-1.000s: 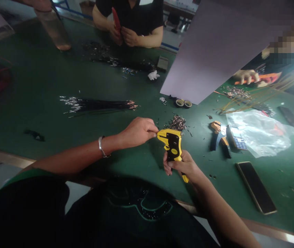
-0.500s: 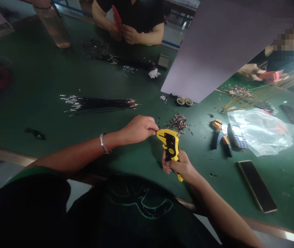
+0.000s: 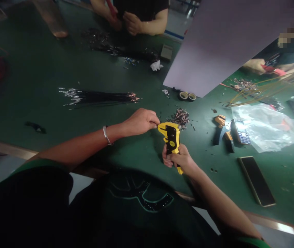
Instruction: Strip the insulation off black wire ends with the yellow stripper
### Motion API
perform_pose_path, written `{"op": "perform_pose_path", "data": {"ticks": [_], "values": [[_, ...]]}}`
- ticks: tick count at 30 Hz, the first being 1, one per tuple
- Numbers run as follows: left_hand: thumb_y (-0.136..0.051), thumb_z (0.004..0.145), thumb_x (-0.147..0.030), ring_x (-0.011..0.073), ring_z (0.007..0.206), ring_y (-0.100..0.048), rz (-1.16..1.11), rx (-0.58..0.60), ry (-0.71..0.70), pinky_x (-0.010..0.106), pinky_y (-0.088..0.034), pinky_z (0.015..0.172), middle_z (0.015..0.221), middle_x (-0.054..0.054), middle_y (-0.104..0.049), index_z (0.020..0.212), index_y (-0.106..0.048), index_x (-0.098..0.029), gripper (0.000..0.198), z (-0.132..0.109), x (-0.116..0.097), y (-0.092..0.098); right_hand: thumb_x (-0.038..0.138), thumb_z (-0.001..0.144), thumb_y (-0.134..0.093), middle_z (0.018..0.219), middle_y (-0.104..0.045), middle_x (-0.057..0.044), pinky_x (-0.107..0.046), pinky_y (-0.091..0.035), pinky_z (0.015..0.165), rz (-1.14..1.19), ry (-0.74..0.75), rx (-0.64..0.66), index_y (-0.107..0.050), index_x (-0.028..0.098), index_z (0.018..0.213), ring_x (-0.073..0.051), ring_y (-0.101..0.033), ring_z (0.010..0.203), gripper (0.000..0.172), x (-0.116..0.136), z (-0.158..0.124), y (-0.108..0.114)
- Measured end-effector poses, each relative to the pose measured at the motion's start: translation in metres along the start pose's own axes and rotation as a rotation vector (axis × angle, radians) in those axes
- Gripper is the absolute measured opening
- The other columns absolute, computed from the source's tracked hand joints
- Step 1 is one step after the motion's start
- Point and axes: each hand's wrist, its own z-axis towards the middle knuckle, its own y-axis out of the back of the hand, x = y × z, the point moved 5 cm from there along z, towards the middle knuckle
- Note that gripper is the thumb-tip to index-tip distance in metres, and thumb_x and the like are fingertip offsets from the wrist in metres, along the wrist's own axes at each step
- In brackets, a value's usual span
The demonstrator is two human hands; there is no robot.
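My right hand [image 3: 181, 159] is shut around the grip of a yellow and black wire stripper [image 3: 171, 138], holding it upright over the green table mat [image 3: 41, 75]. My left hand [image 3: 140, 122] is pinched at the stripper's jaws, with a thin wire between its fingertips, barely visible. Just beyond the tool lies a heap of small metal terminals [image 3: 180, 117]. A bundle of black wires with bare metal ends [image 3: 97, 97] lies left of it, beyond my left hand.
A co-worker [image 3: 142, 17] sits across the table, holding a red-handled tool. Near my right are orange-handled pliers [image 3: 221, 129], a keypad phone [image 3: 240, 132], a smartphone [image 3: 256, 181] and a plastic bag [image 3: 264, 127]. A pale board [image 3: 227, 44] blocks the upper right.
The whole view has tilted, so the table items sit higher in the picture. My hands stay at the stripper, and the tool has turned slightly.
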Motion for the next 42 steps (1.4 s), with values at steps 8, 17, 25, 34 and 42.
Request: {"op": "perform_pose_path", "data": {"ticks": [8, 17, 25, 34, 42], "values": [[-0.057, 0.076, -0.011, 0.0115, 0.069, -0.061, 0.036, 0.035, 0.015, 0.024, -0.045, 0.066, 0.076, 0.002, -0.068, 0.076, -0.074, -0.017, 0.019, 0.002, 0.003, -0.003, 0.007, 0.063, -0.062, 0.051, -0.052, 0.005, -0.023, -0.035, 0.038, 0.055, -0.029, 0.039, -0.058, 0.015, 0.072, -0.008, -0.043, 0.039, 0.012, -0.004, 0.002, 0.003], [-0.059, 0.079, -0.012, 0.0115, 0.069, -0.062, 0.035, 0.013, 0.016, 0.023, -0.046, 0.066, 0.076, 0.002, -0.07, 0.077, -0.075, -0.017, 0.017, -0.001, 0.001, 0.001, 0.01, 0.06, -0.063, 0.058, -0.056, 0.002, -0.028, -0.041, 0.046, 0.049, 0.054, 0.138, -0.06, 0.014, 0.079, -0.012, -0.049, 0.046, 0.019, 0.004, 0.004, 0.003], [-0.061, 0.083, -0.016, 0.0147, 0.077, -0.067, 0.089, -0.142, 0.009, 0.026, -0.05, 0.071, 0.085, 0.005, -0.074, 0.084, -0.077, -0.018, 0.016, -0.008, -0.008, 0.009, 0.015, 0.059, -0.062, 0.065, -0.058, -0.001, -0.034, -0.045, 0.056, 0.049, 0.065, 0.192, -0.061, 0.016, 0.083, -0.016, -0.051, 0.056, 0.024, 0.016, 0.002, -0.002], [-0.064, 0.079, -0.014, 0.0126, 0.072, -0.066, -0.028, -0.133, 0.039, 0.024, -0.049, 0.068, 0.079, 0.003, -0.074, 0.081, -0.077, -0.018, 0.013, -0.006, -0.007, 0.008, 0.014, 0.06, -0.063, 0.067, -0.059, -0.001, -0.034, -0.046, 0.058, 0.068, 0.056, 0.192, -0.062, 0.015, 0.087, -0.016, -0.053, 0.058, 0.027, 0.013, 0.0, -0.002], [-0.067, 0.075, -0.014, 0.0102, 0.067, -0.063, -0.198, -0.118, 0.153, 0.022, -0.048, 0.064, 0.074, 0.001, -0.074, 0.079, -0.077, -0.018, 0.011, -0.006, -0.002, 0.005, 0.014, 0.06, -0.063, 0.067, -0.059, -0.001, -0.035, -0.046, 0.059, 0.114, 0.03, 0.252, -0.062, 0.015, 0.089, -0.016, -0.053, 0.058, 0.029, 0.011, 0.001, -0.001]]}}
